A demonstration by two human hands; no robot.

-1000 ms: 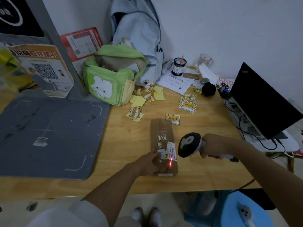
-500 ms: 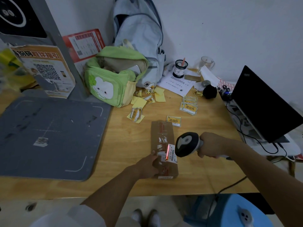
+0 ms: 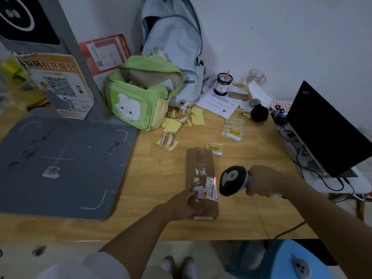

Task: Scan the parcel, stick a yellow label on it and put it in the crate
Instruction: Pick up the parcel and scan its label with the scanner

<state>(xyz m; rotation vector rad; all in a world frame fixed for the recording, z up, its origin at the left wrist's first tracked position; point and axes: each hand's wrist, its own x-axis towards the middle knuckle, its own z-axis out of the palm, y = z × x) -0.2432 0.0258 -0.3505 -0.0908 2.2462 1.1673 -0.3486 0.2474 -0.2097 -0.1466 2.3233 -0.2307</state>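
Note:
A long brown cardboard parcel (image 3: 200, 168) lies flat on the wooden table (image 3: 153, 188), with a white barcode label near its front right corner. My left hand (image 3: 182, 204) grips the parcel's near left edge. My right hand (image 3: 261, 183) holds a black and grey barcode scanner (image 3: 232, 180) just right of the parcel, and its red line falls on the barcode label's far end. One yellow label (image 3: 214, 148) lies just beyond the parcel. A small stack of yellow labels (image 3: 233, 132) sits further back. No crate is in view.
A grey mat (image 3: 56, 164) covers the table's left side. At the back stand a green bag (image 3: 138, 97), a pale backpack (image 3: 171, 43), a pen pot (image 3: 223, 83) and papers. An open black laptop (image 3: 326, 129) with cables sits right. A blue stool (image 3: 285, 262) is below.
The scanner's red line has moved up the barcode label from the parcel's near end to the label's far end. My right hand and scanner shifted slightly away from me. My left hand stays on the parcel.

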